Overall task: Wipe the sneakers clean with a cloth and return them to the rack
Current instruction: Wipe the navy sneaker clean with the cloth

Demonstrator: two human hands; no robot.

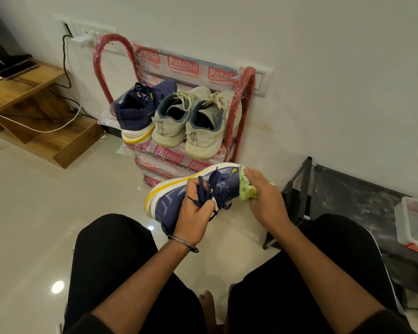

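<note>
A navy sneaker (pixel 171 201) with a white and yellow sole is held on its side over the floor in front of my knees. My left hand (pixel 193 213) grips it at the laces and tongue. My right hand (pixel 263 198) presses a light green cloth (pixel 247 189) against the sneaker's toe. On the red rack (pixel 241 92) against the wall stand its navy mate (pixel 136 109) at the left and a pair of off-white sneakers (pixel 191 119) beside it, heels toward me.
A wooden stepped unit (pixel 41 121) with cables and a phone sits left of the rack. A black frame stand (pixel 297 198) and a dark shelf with a clear plastic box (pixel 415 222) lie at the right. Glossy tile floor spreads to the left.
</note>
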